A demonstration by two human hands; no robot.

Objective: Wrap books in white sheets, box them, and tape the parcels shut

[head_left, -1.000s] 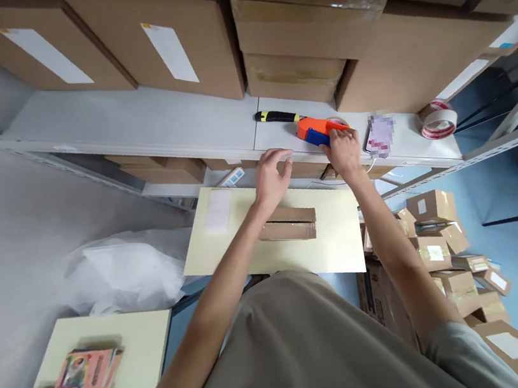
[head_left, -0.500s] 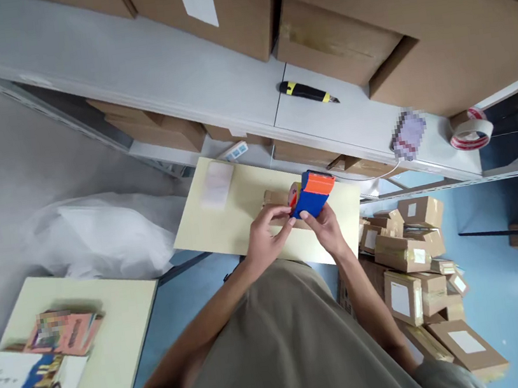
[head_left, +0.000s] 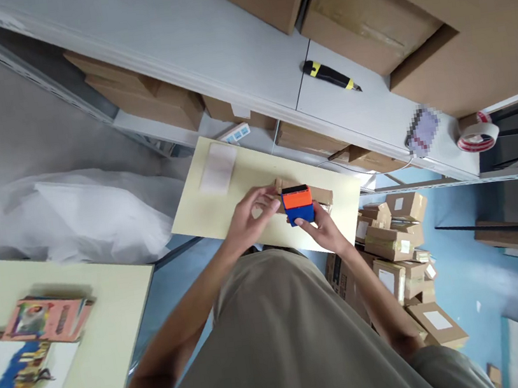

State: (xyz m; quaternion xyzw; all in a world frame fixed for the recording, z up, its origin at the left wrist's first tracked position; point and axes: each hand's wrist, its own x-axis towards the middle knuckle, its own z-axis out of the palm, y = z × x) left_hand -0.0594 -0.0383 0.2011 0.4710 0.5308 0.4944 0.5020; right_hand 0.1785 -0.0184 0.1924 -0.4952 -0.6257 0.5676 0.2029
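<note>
the right hand [head_left: 324, 226] grips a tape dispenser [head_left: 298, 205], a chunky block of smooth hard plastic, glossy orange above and deep blue below, with a dark ridged edge along its top. thumb and fingers press firmly on its blue body. it's over the small carton [head_left: 323, 196], a long narrow box of dull brown cardboard; i can't tell whether they touch. the left hand [head_left: 248, 216] is just beside the dispenser, fingers bent in a loose arc; whether thumb and finger pinch anything thin, i can't tell. the carton lies on a flat, pale yellow tabletop [head_left: 247, 157] with a matte white sheet [head_left: 217, 169] at its far left corner. on the smooth grey shelf [head_left: 171, 46] rests a black and yellow cutter [head_left: 332, 76].

a second ago the dispenser was up on that shelf beside the cutter. half a second ago its long blue side showed, with the left fingers against it; now it's turned end-on and those fingers have drawn away leftward.
</note>
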